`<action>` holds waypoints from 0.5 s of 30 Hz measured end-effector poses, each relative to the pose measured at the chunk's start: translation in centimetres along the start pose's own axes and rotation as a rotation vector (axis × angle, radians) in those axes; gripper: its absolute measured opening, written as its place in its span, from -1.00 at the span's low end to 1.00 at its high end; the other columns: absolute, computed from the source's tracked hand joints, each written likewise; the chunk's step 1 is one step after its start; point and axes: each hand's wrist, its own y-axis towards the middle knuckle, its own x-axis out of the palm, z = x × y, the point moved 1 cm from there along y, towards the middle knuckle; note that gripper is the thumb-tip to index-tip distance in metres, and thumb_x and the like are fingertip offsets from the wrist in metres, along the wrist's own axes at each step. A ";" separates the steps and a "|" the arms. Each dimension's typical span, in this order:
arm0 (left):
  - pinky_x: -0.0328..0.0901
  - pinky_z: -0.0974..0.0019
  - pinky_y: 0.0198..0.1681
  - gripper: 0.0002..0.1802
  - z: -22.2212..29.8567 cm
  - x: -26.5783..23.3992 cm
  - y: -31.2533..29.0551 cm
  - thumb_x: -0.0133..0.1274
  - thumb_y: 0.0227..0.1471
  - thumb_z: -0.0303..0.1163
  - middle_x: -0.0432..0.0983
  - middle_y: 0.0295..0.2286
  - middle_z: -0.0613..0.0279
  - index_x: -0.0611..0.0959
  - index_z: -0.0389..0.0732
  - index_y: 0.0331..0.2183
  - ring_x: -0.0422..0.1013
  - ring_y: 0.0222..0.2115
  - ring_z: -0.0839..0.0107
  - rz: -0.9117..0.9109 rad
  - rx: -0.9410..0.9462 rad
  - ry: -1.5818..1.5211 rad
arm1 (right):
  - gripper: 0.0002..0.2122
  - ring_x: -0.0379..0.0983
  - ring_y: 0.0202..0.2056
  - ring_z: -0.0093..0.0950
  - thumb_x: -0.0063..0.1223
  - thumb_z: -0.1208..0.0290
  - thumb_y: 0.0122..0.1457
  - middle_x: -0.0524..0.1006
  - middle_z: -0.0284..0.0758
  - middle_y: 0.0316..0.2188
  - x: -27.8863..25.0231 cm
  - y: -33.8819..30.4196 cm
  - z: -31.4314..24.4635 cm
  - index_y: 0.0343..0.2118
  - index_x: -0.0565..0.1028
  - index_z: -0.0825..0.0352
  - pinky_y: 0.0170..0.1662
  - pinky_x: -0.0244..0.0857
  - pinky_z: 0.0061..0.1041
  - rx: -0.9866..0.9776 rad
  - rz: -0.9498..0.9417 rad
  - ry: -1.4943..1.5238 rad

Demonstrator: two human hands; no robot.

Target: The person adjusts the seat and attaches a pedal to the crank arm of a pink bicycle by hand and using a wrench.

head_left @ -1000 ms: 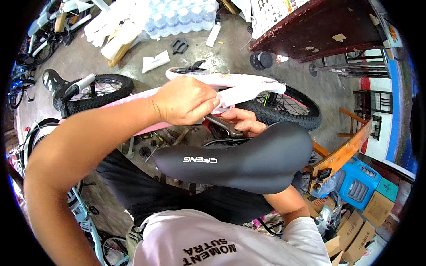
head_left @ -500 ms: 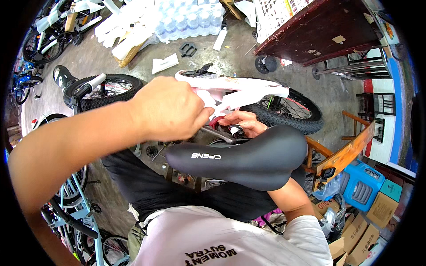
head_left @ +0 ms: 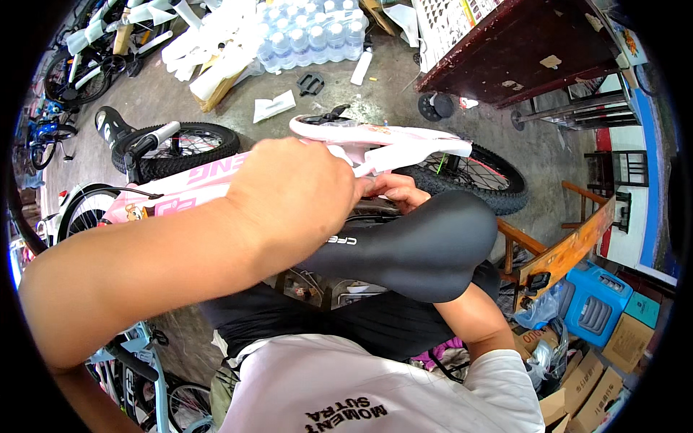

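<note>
My left hand (head_left: 294, 191) reaches across from the left, its back turned up and its fingers curled. Its fingertips meet those of my right hand (head_left: 398, 192) just above a black bicycle saddle (head_left: 411, 245). My right forearm passes beneath the saddle, and that hand's fingers are bent together. Whatever lies between the fingertips is hidden. Beyond the hands is a pink bicycle frame (head_left: 216, 173) with a white-wrapped tube (head_left: 415, 154). One black knobby tyre (head_left: 505, 189) is at the right, another tyre (head_left: 224, 143) at the left beside a light handlebar grip (head_left: 160, 133).
Shrink-wrapped water bottles (head_left: 312, 42) stand on the floor ahead, near a loose black pedal (head_left: 310, 84). A dark red cabinet (head_left: 527, 54) is at the far right. A wooden bench (head_left: 567, 245), a blue plastic box (head_left: 593, 303) and cartons (head_left: 592, 397) line the right. Other bicycles (head_left: 79, 76) stand left.
My left hand has moved right, closer to the right fingertips, covering more of the saddle's nose. A red piece seen earlier at the right fingers is now hidden. More of the pink frame shows.
</note>
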 end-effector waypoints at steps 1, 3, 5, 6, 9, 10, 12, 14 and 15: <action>0.43 0.02 -0.53 -0.50 0.3 0.1 -0.1 0.03 0.25 -0.07 0.56 -0.67 -0.01 0.69 -0.23 -0.58 0.55 -0.62 0.02 0.012 0.017 0.005 | -0.54 0.47 0.04 -0.31 0.41 0.48 0.00 0.50 -0.15 -0.02 -0.2 0.0 0.3 -0.07 0.39 0.31 0.17 0.28 -0.29 -0.090 -0.015 -0.030; 0.42 0.02 -0.53 -0.51 0.4 0.5 0.0 0.02 0.25 -0.09 0.56 -0.67 0.00 0.69 -0.22 -0.58 0.55 -0.62 0.03 0.020 0.032 0.012 | -0.57 0.47 0.05 -0.30 0.37 0.50 0.04 0.50 -0.13 -0.01 -0.1 -0.1 0.3 -0.06 0.39 0.30 0.21 0.25 -0.26 -0.180 -0.030 -0.055; 0.42 0.02 -0.53 -0.53 0.0 1.0 0.0 0.00 0.25 -0.12 0.56 -0.67 0.01 0.69 -0.21 -0.58 0.55 -0.61 0.02 -0.064 -0.001 -0.032 | -0.58 0.47 0.05 -0.28 0.36 0.49 0.05 0.51 -0.12 -0.01 0.5 -0.6 -0.6 -0.06 0.38 0.30 0.25 0.18 -0.21 -0.116 0.072 0.117; 0.42 0.02 -0.53 -0.53 0.0 1.2 0.0 0.00 0.25 -0.12 0.56 -0.67 0.01 0.69 -0.21 -0.58 0.55 -0.61 0.02 -0.069 -0.001 -0.035 | -0.58 0.47 0.05 -0.28 0.36 0.49 0.05 0.51 -0.12 -0.01 0.5 -0.6 -0.6 -0.06 0.38 0.30 0.25 0.18 -0.21 -0.111 0.071 0.119; 0.41 0.01 -0.53 -0.54 0.1 1.1 0.2 0.00 0.24 -0.15 0.55 -0.67 -0.01 0.69 -0.22 -0.58 0.55 -0.60 0.00 -0.074 -0.051 -0.053 | -0.58 0.47 0.05 -0.28 0.36 0.48 0.05 0.51 -0.13 0.00 0.0 -0.4 -0.4 -0.05 0.38 0.30 0.28 0.14 -0.20 -0.126 0.051 0.115; 0.41 -0.01 -0.52 -0.54 -0.1 1.1 0.3 0.00 0.23 -0.16 0.55 -0.66 -0.03 0.69 -0.23 -0.58 0.54 -0.60 -0.02 -0.038 -0.033 -0.061 | -0.58 0.47 0.05 -0.27 0.36 0.48 0.05 0.51 -0.13 0.00 -0.3 -0.3 -0.4 -0.06 0.39 0.30 0.27 0.15 -0.20 -0.116 0.032 0.061; 0.41 -0.02 -0.51 -0.54 -0.2 1.1 0.5 0.00 0.23 -0.17 0.55 -0.66 -0.06 0.70 -0.24 -0.58 0.54 -0.60 -0.05 -0.007 -0.018 -0.071 | -0.58 0.47 0.06 -0.27 0.36 0.48 0.05 0.51 -0.13 0.00 0.0 -0.4 -0.1 -0.06 0.39 0.30 0.27 0.15 -0.20 -0.101 0.010 0.013; 0.42 -0.07 -0.48 -0.55 -0.5 0.7 0.8 0.00 0.21 -0.19 0.55 -0.65 -0.10 0.70 -0.25 -0.59 0.53 -0.60 -0.09 -0.010 -0.044 -0.117 | -0.58 0.47 0.07 -0.26 0.35 0.48 0.06 0.52 -0.12 0.01 0.3 -0.4 0.5 -0.06 0.38 0.30 0.27 0.18 -0.19 -0.086 0.105 0.151; 0.42 -0.09 -0.45 -0.54 -0.6 0.6 0.9 -0.01 0.22 -0.19 0.55 -0.64 -0.13 0.69 -0.26 -0.59 0.52 -0.59 -0.11 -0.019 -0.020 -0.104 | -0.58 0.47 0.07 -0.26 0.35 0.48 0.06 0.52 -0.12 0.01 0.1 -0.3 0.5 -0.06 0.38 0.30 0.27 0.18 -0.19 -0.085 0.103 0.154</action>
